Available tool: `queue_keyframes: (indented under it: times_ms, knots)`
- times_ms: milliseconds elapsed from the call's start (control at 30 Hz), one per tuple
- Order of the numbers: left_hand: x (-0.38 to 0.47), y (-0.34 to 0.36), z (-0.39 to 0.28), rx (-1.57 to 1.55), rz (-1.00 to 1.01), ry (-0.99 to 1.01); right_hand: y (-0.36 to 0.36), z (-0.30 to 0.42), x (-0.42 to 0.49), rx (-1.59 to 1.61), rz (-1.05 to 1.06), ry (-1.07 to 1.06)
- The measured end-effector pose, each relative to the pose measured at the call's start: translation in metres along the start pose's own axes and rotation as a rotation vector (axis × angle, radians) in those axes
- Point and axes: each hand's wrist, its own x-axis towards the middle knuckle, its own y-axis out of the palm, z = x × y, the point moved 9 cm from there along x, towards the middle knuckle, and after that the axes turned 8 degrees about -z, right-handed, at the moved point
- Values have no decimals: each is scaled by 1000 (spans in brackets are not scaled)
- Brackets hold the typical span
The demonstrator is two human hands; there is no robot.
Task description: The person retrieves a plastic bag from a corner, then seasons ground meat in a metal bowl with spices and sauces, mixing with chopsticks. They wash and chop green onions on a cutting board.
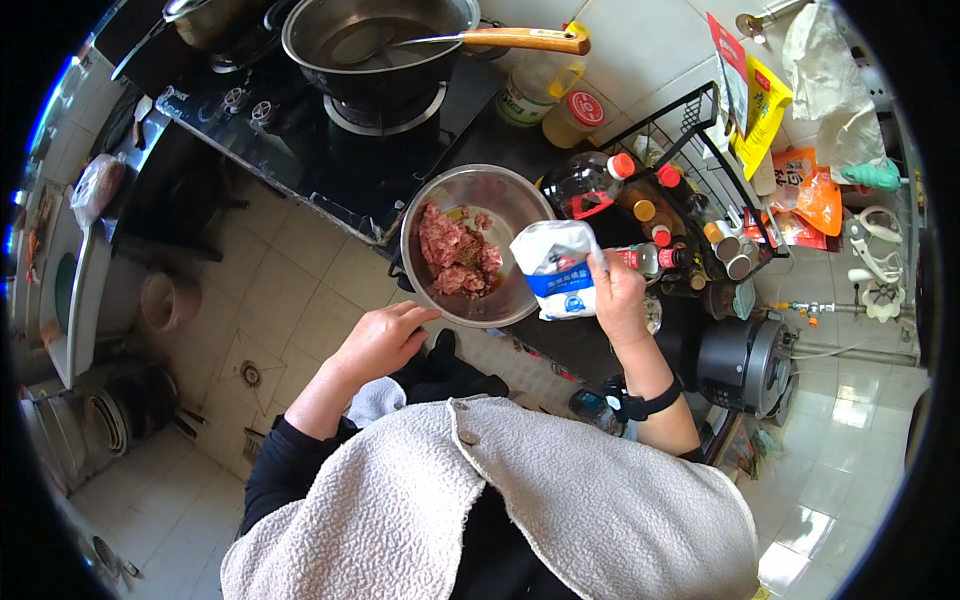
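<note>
My right hand [622, 292] grips a white and blue plastic bag [559, 274] that bears writing; it hangs over the right rim of a steel mixing bowl [525, 202]. Raw minced meat [454, 255] lies towards the left inside the bowl, with brownish seasoning on top and some yellowish liquid around it. At the bowl's lower left rim is my left hand [386, 337], palm down, its fingers loosely spread and holding nothing; whether a fingertip touches the rim I cannot tell. A dark band with a device sits on my right wrist.
A wok [300, 56] with a wooden-handled ladle [525, 40] stands on the gas stove [285, 150] beyond the bowl. Several sauce bottles [585, 180], jars [574, 120] and a black wire rack [697, 112] crowd the right side. An electric cooker [742, 367] stands farther right.
</note>
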Motion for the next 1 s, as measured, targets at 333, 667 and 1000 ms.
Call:
queue_keyframes:
  times_ms: [333, 667, 1000]
  knots:
    - [-17, -11, 10, 17, -56, -22, 25, 5, 9, -18, 57, 6]
    - [-16, -12, 12, 36, -25, -26, 24, 24, 8, 35, 93, -83]
    - [-9, -8, 7, 30, -22, -4, 1, -3, -2, 238, -105, 45]
